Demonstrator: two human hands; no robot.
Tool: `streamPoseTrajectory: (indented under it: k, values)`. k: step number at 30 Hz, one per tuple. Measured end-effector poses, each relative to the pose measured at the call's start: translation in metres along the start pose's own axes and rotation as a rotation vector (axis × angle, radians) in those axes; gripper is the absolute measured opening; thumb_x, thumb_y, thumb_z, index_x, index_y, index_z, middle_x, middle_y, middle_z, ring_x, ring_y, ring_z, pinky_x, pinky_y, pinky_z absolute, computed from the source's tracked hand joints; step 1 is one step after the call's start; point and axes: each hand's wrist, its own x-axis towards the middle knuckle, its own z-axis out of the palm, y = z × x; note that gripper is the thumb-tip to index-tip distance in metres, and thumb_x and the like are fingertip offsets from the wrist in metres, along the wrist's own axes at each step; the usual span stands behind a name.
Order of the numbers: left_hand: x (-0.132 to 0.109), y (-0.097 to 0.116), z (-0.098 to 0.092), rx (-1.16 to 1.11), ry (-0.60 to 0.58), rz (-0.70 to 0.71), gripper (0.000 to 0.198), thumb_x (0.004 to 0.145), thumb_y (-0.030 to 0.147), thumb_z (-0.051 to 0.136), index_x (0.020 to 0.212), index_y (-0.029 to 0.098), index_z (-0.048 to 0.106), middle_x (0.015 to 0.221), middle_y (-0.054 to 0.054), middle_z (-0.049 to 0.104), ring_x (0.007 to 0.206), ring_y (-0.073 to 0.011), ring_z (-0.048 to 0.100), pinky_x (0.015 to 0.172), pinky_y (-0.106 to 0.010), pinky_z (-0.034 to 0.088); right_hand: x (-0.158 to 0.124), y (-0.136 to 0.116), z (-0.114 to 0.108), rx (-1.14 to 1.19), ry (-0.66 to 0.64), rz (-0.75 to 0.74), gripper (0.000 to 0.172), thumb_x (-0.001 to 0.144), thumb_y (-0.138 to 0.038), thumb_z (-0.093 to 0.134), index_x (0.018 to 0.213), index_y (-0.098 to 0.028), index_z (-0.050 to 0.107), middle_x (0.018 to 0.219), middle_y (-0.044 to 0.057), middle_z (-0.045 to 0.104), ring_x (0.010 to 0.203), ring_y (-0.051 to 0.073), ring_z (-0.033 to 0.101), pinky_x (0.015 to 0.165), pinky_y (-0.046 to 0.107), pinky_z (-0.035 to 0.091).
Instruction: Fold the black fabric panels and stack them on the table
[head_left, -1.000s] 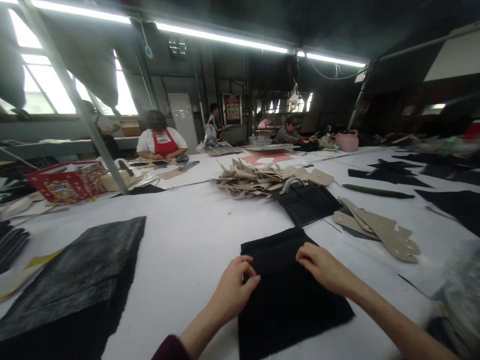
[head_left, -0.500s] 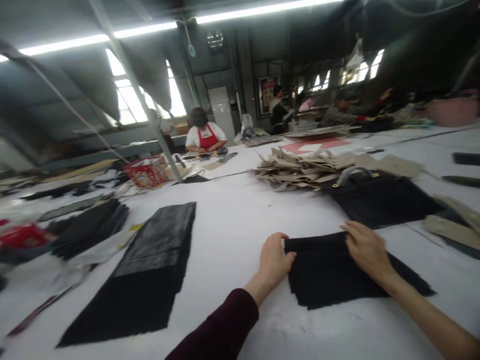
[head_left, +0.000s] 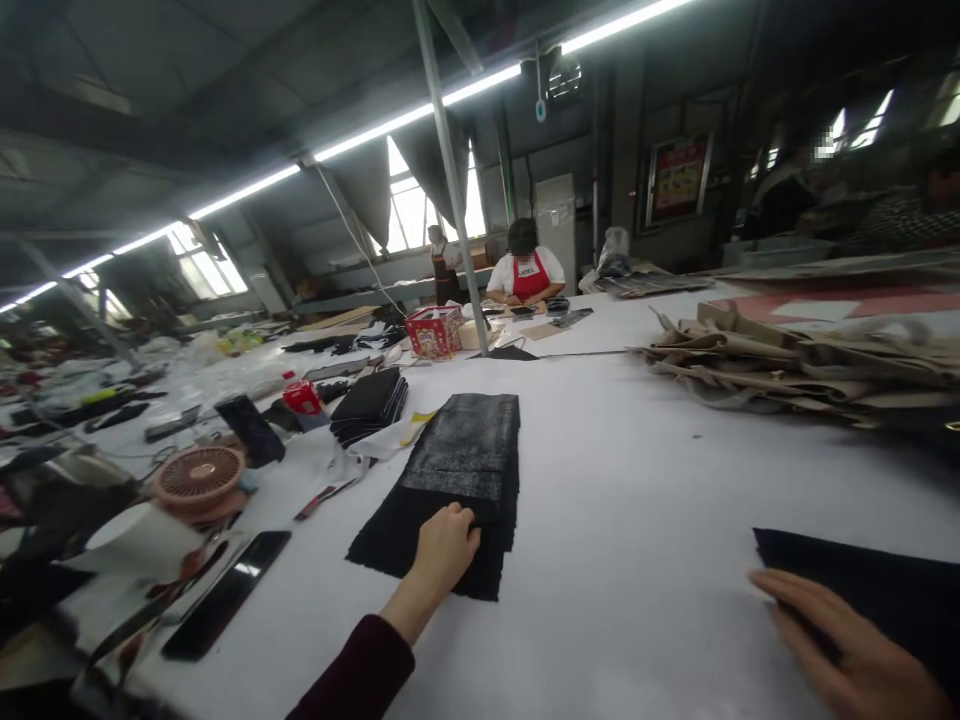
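Note:
A stack of black fabric pieces (head_left: 457,450), its far part greyish and mottled, lies on the white table left of centre. My left hand (head_left: 444,548) is on its near black part, fingers curled and closed at the edge of the grey part. Another black fabric piece (head_left: 877,590) lies at the right, partly cut off by the frame. At its left edge rests my right hand (head_left: 847,640), fingers stretched out and slightly blurred.
Beige fabric parts (head_left: 787,365) are heaped at the right. On the left are a pink fan (head_left: 199,478), a phone (head_left: 226,595), a dark folded stack (head_left: 369,405) and a red box (head_left: 433,332). A person in a red apron (head_left: 529,275) sits across the table.
The view has turned left. My left hand has left the right-hand black fabric and is now on the left stack. My right hand has shifted to the left edge of the right-hand fabric.

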Motion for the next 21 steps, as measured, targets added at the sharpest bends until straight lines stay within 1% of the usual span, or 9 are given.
streamPoseTrajectory:
  k: [2, 5, 7, 9, 12, 14, 16, 18, 21]
  values:
    - [0.004, -0.001, 0.004, -0.014, -0.028, 0.030, 0.015, 0.086, 0.013, 0.054, 0.083, 0.017, 0.068, 0.094, -0.009, 0.065, 0.096, -0.0239, 0.062, 0.083, -0.032, 0.043, 0.012, -0.050, 0.036, 0.145, -0.109, 0.046, 0.023, 0.085, -0.050, 0.055, 0.102, -0.043, 0.068, 0.114, 0.004, 0.069, 0.106, 0.031, 0.065, 0.094, 0.048, 0.053]
    - [0.012, -0.007, 0.003, -0.073, -0.050, 0.065, 0.018, 0.083, 0.009, 0.051, 0.083, 0.016, 0.068, 0.094, -0.012, 0.067, 0.095, -0.0256, 0.063, 0.085, -0.034, 0.043, 0.030, -0.123, 0.084, 0.297, -0.371, 0.044, 0.027, 0.090, -0.043, 0.051, 0.103, -0.030, 0.071, 0.115, 0.007, 0.068, 0.109, 0.028, 0.063, 0.098, 0.046, 0.052]
    - [0.017, -0.017, -0.002, -0.138, -0.063, 0.075, 0.020, 0.081, 0.011, 0.051, 0.084, 0.017, 0.070, 0.092, -0.010, 0.069, 0.091, -0.0250, 0.064, 0.083, -0.033, 0.043, 0.043, -0.161, 0.115, 0.386, -0.478, -0.012, 0.028, 0.093, -0.036, 0.047, 0.104, -0.026, 0.071, 0.115, 0.007, 0.068, 0.109, 0.025, 0.063, 0.100, 0.043, 0.050]
    - [0.024, -0.029, -0.007, -0.222, -0.089, 0.082, 0.023, 0.079, 0.013, 0.051, 0.085, 0.019, 0.073, 0.086, -0.007, 0.070, 0.085, -0.0230, 0.065, 0.079, -0.031, 0.044, 0.055, -0.188, 0.145, 0.443, -0.529, -0.076, 0.030, 0.094, -0.029, 0.044, 0.106, -0.024, 0.070, 0.117, 0.007, 0.068, 0.110, 0.022, 0.062, 0.101, 0.041, 0.048]
    - [0.034, -0.046, -0.010, -0.354, -0.147, 0.104, 0.024, 0.075, 0.017, 0.052, 0.083, 0.020, 0.075, 0.077, -0.003, 0.071, 0.077, -0.0207, 0.065, 0.073, -0.028, 0.045, 0.073, -0.208, 0.183, 0.412, -0.541, -0.172, 0.033, 0.093, -0.020, 0.041, 0.107, -0.023, 0.070, 0.119, 0.006, 0.067, 0.108, 0.021, 0.061, 0.098, 0.039, 0.048]
    - [0.040, -0.054, -0.008, -0.436, -0.179, 0.115, 0.024, 0.073, 0.019, 0.052, 0.080, 0.019, 0.075, 0.075, -0.003, 0.070, 0.075, -0.0201, 0.064, 0.072, -0.027, 0.045, 0.081, -0.214, 0.200, 0.364, -0.551, -0.213, 0.033, 0.091, -0.016, 0.041, 0.101, -0.024, 0.072, 0.115, 0.005, 0.068, 0.103, 0.022, 0.060, 0.094, 0.039, 0.048]
    - [0.045, -0.062, -0.005, -0.521, -0.216, 0.114, 0.024, 0.071, 0.021, 0.052, 0.080, 0.018, 0.075, 0.074, -0.002, 0.069, 0.074, -0.0196, 0.063, 0.071, -0.027, 0.045, 0.087, -0.215, 0.209, 0.337, -0.564, -0.227, 0.032, 0.088, -0.013, 0.043, 0.093, -0.025, 0.072, 0.110, 0.003, 0.070, 0.098, 0.023, 0.058, 0.090, 0.040, 0.047]
    - [0.050, -0.070, -0.001, -0.613, -0.267, 0.098, 0.026, 0.072, 0.023, 0.052, 0.083, 0.016, 0.074, 0.070, -0.003, 0.068, 0.069, -0.0187, 0.063, 0.067, -0.026, 0.047, 0.088, -0.215, 0.212, 0.324, -0.567, -0.226, 0.032, 0.087, -0.011, 0.043, 0.088, -0.025, 0.072, 0.107, 0.002, 0.070, 0.095, 0.023, 0.056, 0.088, 0.040, 0.045]
    - [0.055, -0.079, 0.004, -0.733, -0.348, 0.076, 0.028, 0.072, 0.028, 0.053, 0.085, 0.013, 0.073, 0.067, -0.002, 0.066, 0.064, -0.0173, 0.061, 0.061, -0.025, 0.047, 0.089, -0.215, 0.214, 0.334, -0.544, -0.177, 0.030, 0.087, -0.013, 0.044, 0.090, -0.025, 0.071, 0.104, 0.002, 0.070, 0.095, 0.022, 0.056, 0.087, 0.037, 0.045]
